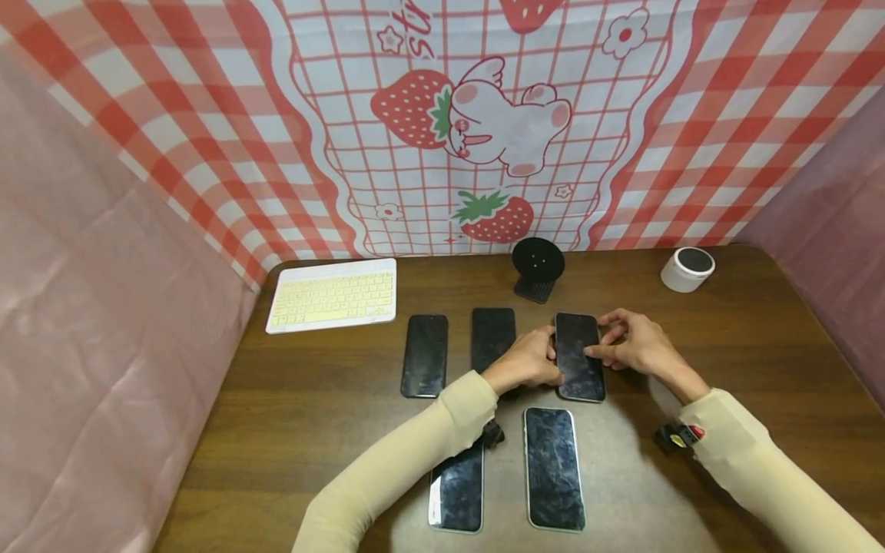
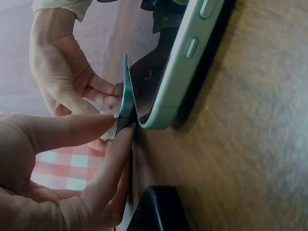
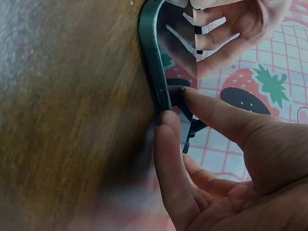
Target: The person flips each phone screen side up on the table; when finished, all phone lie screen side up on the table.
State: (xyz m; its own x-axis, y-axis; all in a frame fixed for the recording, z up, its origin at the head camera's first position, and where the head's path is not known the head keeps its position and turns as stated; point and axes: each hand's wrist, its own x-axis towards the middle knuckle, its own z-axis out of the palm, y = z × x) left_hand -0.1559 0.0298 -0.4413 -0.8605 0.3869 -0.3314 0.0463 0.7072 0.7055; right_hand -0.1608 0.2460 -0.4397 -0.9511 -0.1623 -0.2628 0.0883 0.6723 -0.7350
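Observation:
A dark smartphone (image 1: pixel 581 365) with a black screen lies at the back right of a group of several phones, between both hands. My left hand (image 1: pixel 528 357) holds its left edge, thumb by the near corner. At the opposite edge, my right hand (image 1: pixel 639 346) pinches the phone, the thumb over the screen and a finger along the side, by the side button (image 3: pixel 161 98) in the right wrist view. Partly behind the left hand is another black phone (image 1: pixel 492 332). A light-framed phone (image 1: pixel 555 468) lies nearer; its pale green edge (image 2: pixel 178 72) looms in the left wrist view.
Further phones lie on the wooden table (image 1: pixel 290 430): one black (image 1: pixel 425 355) at left, one (image 1: pixel 458 495) under the left forearm. At the back stand a white keyboard (image 1: pixel 335 296) with yellow keys, a black round-topped stand (image 1: pixel 538 261) and a white cylinder (image 1: pixel 684 275).

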